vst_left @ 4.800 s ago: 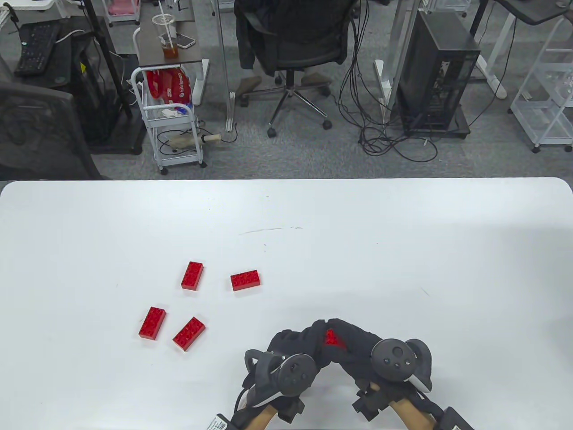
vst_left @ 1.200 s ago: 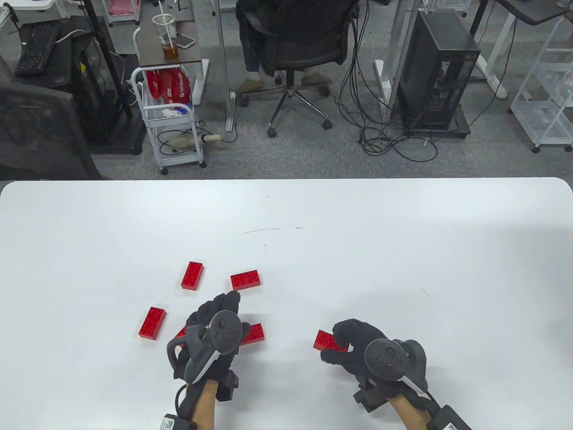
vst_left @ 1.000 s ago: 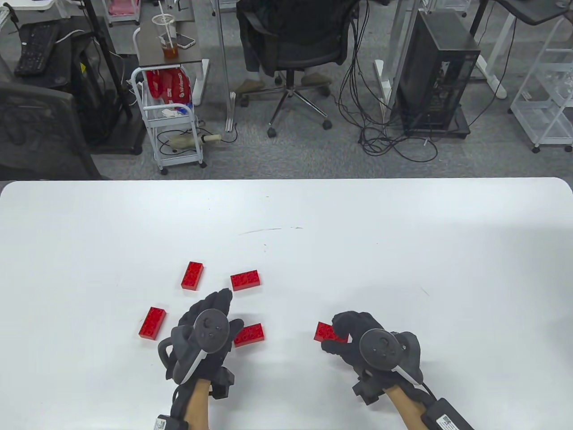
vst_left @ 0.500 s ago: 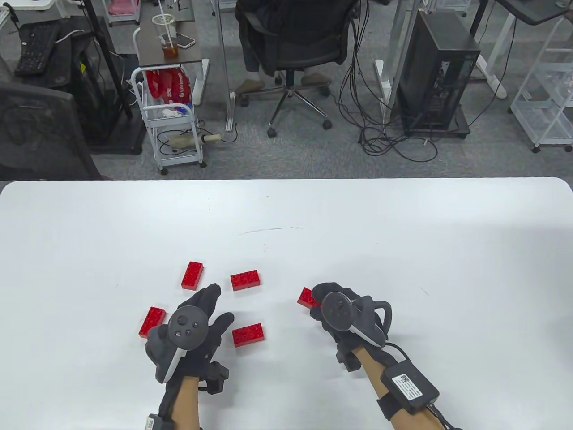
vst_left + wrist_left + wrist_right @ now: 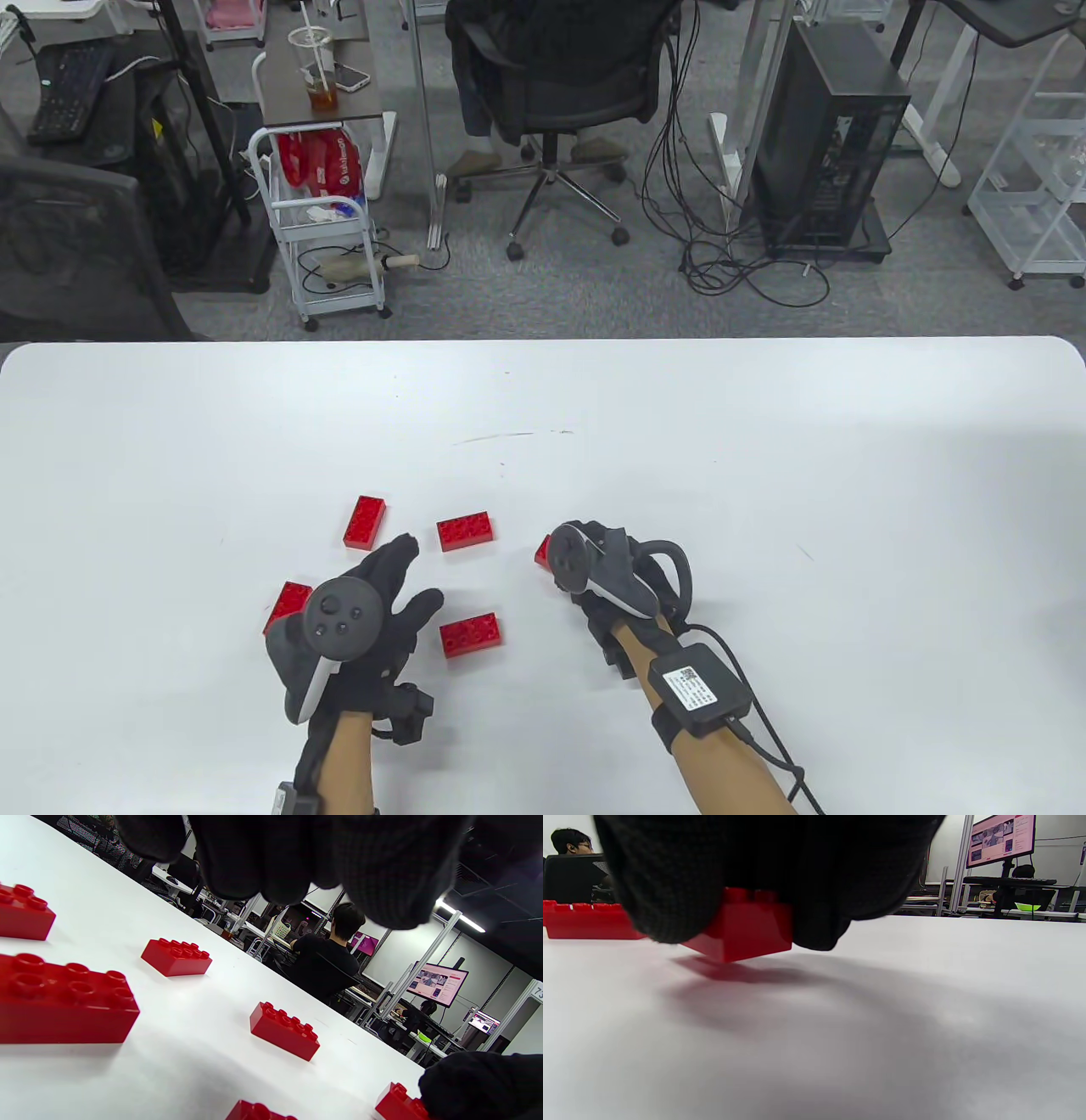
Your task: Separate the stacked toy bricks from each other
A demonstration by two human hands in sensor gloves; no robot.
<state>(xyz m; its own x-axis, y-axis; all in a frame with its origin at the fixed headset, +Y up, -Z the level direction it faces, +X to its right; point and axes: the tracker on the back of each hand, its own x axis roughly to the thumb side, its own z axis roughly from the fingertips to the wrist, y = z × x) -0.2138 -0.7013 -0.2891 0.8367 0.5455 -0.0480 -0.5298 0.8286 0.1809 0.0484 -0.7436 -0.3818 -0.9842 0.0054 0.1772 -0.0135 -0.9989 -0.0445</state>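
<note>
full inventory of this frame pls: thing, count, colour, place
loose toy bricks: four showing in the table view, red, lying singly left of the table's centre; one is partly hidden by the left hand; a fifth at least shows in the left wrist view
held brick: one, red, in the right hand's fingers, low over the table or touching it
table: one, white
office chair: one, black, on the floor beyond the table
left hand: black glove, fingers spread, holding nothing
right hand: black glove, grips the held brick
</note>
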